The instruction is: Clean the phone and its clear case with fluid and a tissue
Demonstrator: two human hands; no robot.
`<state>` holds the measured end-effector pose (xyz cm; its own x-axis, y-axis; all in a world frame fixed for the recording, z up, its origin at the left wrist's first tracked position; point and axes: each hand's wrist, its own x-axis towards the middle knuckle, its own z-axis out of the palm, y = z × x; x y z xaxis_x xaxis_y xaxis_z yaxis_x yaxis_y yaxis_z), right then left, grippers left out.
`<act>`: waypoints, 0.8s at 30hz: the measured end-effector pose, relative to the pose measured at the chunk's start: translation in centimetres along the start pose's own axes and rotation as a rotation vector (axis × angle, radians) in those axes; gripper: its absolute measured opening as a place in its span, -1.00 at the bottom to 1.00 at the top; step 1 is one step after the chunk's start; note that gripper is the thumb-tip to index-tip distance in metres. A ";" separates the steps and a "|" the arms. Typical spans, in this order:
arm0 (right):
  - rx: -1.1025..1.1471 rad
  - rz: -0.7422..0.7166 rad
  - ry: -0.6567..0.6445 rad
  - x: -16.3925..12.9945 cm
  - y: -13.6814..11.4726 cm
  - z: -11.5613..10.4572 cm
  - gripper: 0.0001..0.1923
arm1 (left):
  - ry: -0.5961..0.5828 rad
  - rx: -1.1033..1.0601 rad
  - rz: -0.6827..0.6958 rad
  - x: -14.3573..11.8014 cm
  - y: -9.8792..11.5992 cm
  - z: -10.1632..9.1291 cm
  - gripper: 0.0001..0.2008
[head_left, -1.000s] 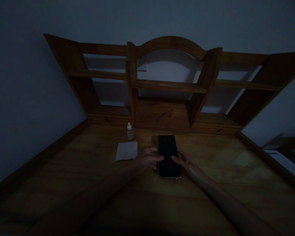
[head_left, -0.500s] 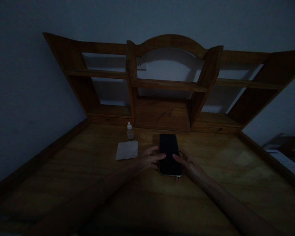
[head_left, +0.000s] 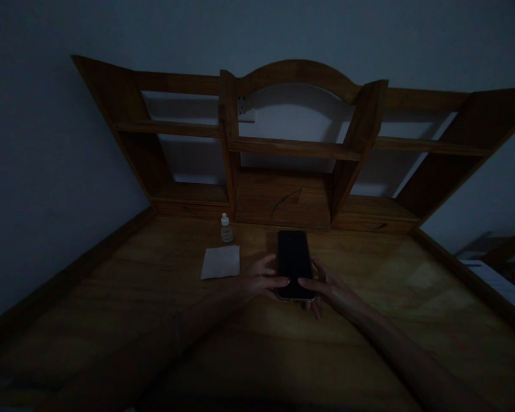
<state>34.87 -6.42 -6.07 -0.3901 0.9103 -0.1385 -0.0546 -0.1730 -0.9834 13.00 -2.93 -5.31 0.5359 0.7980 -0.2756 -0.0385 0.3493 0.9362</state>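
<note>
A black phone (head_left: 294,260) with a dark screen lies face up on the wooden desk (head_left: 369,320), close to the shelf unit. My left hand (head_left: 260,279) grips its lower left edge, thumb on the screen. On the other side my right hand (head_left: 326,289) holds the lower right edge, its thumb also on the glass and a finger curled under the bottom. The room is very dim.
A folded white cloth (head_left: 221,262) lies just left of my left hand. Behind it stands a small dropper bottle (head_left: 226,229). A wooden shelf unit (head_left: 292,149) rises along the back wall, with a wall socket (head_left: 245,110) behind it. Raised rails edge the desk.
Both hands have slid the phone a little away from me towards the shelf, and my thumbs now meet nearer its bottom edge.
</note>
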 end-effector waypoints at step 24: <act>0.024 -0.025 -0.047 -0.1 0.0 0.3 -0.13 | -0.046 -0.025 0.079 0.8 -0.6 -0.4 -0.18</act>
<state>34.64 -6.58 -6.01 -0.4311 0.8958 -0.1075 -0.0864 -0.1596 -0.9834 13.10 -2.31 -6.16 0.5685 0.8002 -0.1908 -0.1023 0.2989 0.9488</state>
